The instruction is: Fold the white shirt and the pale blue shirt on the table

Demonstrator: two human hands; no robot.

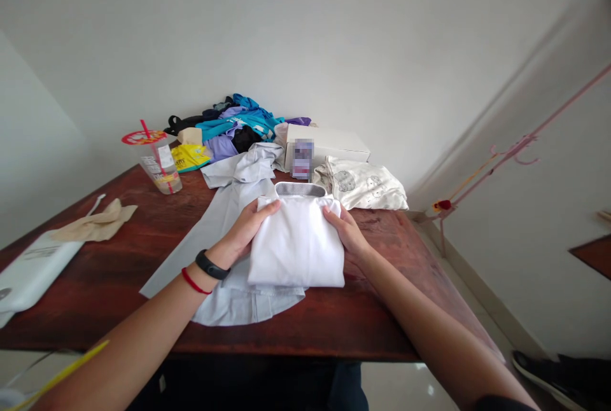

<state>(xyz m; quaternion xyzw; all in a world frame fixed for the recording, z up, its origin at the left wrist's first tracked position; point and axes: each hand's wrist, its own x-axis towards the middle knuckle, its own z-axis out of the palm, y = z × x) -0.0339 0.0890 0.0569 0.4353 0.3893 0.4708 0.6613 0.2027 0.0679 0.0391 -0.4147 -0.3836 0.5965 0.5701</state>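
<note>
Between my hands is a white shirt (298, 245), folded into a compact rectangle, its collar (300, 189) at the far end showing a grey patterned inside. My left hand (251, 226) grips the far left corner, thumb on top and fingers underneath. On the far right corner my right hand (346, 229) has the same kind of hold, its fingers mostly hidden. A pale grey garment (205, 239) lies spread on the table under and left of the shirt, partly covered by it. Whether the folded shirt rests on that garment or is slightly lifted, I cannot tell.
On the dark red wooden table (382, 309), a heap of clothes (238, 121), a white box (334, 139) and a printed white cloth (367, 185) lie at the back. A plastic cup (160, 166) stands left, near a white device (41, 271) and a beige cloth (98, 223).
</note>
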